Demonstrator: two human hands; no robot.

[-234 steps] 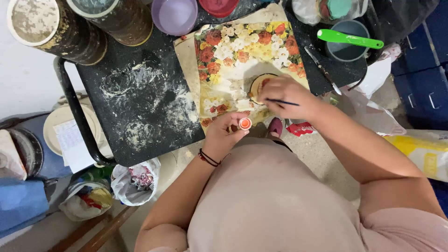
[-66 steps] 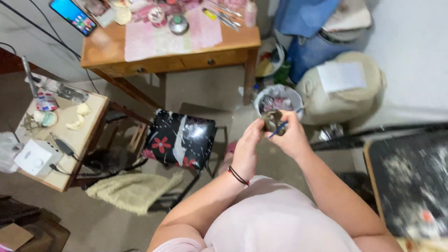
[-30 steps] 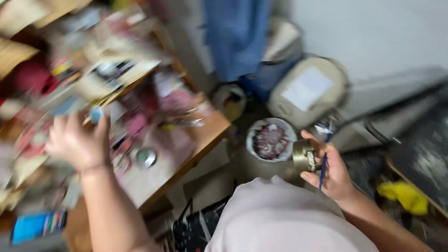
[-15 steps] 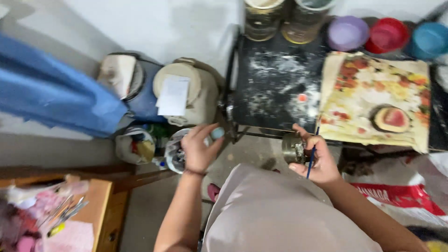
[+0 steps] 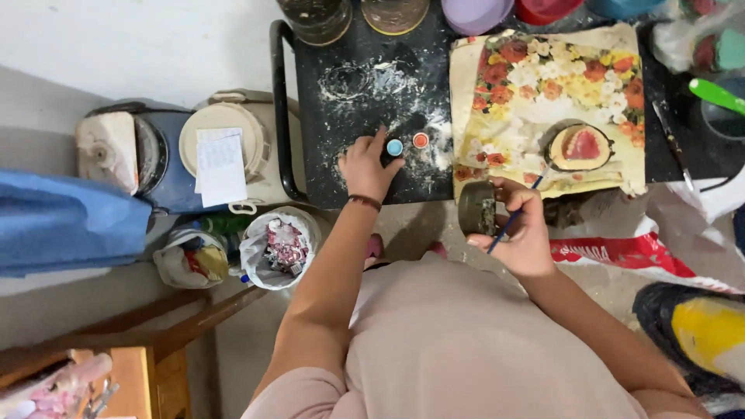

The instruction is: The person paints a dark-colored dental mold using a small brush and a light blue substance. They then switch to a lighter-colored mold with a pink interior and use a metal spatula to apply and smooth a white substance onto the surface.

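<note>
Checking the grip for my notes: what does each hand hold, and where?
Right hand: round dark piece by its side, thin brush mid-handle. Left hand: blue-capped pot, fingers around it.

head cam | looks steeply down from above | near | covers black table edge, lap, floor

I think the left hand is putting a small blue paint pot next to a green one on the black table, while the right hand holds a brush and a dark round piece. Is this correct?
Not quite. In the head view the second pot is orange, not green. The rest is correct: the left hand sets the small blue paint pot beside it on the black table, while the right hand holds the brush and dark round piece.
</note>
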